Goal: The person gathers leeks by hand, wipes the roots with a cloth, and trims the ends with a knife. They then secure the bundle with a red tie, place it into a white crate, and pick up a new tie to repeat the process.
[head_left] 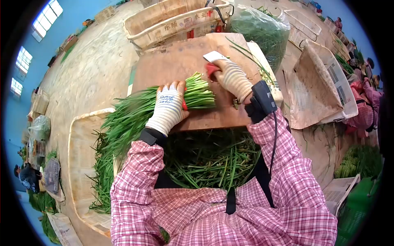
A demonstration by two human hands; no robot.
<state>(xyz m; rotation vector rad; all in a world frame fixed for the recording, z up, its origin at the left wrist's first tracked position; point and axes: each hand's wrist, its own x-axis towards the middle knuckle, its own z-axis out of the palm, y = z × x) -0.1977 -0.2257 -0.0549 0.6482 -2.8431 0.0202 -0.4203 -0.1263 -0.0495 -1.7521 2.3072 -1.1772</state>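
Note:
My left hand point(169, 100), in a striped white work glove, is closed over a bundle of garlic chives point(199, 92) lying on a wooden board point(164, 63). A red band shows around the bundle beside my thumb. The pale cut ends point right, and the green leaves hang off the board's left edge. In my right hand point(230, 78), also gloved, is a knife point(213, 56) with a red handle and a broad pale blade. The knife is above the board, apart from the bundle. Black straps circle both wrists.
Loose leaf scraps point(213, 160) fill the space below the board. A crate of chives point(76, 164) stands left. Beyond the board are a long crate point(176, 20) and a clear bag of greens point(262, 33). A lined crate point(320, 82) stands right; people point(363, 102) are further off.

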